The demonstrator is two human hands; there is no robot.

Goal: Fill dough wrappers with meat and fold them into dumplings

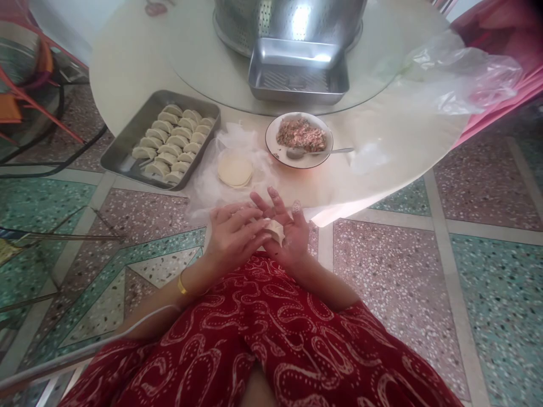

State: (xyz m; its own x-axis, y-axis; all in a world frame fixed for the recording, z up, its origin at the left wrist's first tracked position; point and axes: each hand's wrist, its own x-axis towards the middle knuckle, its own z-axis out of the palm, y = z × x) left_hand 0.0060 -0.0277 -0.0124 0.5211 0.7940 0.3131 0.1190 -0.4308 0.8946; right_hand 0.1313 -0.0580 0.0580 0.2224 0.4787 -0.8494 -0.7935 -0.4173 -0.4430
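A small pale dumpling (pixel 275 230) sits between my two hands, just off the table's front edge and above my lap. My right hand (pixel 294 234) cradles it in the palm, fingertips spread and dusted with flour. Across from it, my left hand (pixel 233 232) reaches over with its fingers together, the tips at the dumpling's left side and partly covering it. Just beyond my hands, a stack of round dough wrappers (pixel 235 169) lies on a thin plastic bag (pixel 203 195). A plate (pixel 275 155) of minced filling (pixel 303 134) with a spoon (pixel 297 152) stands behind to the right.
A metal tray (pixel 112 161) with rows of folded dumplings (pixel 169 150) is at the table's left. On the glass turntable (pixel 199 76) stand another metal tray (pixel 297 93) and a perforated metal basin (pixel 288 22). Clear plastic (pixel 458 73) lies at the right edge.
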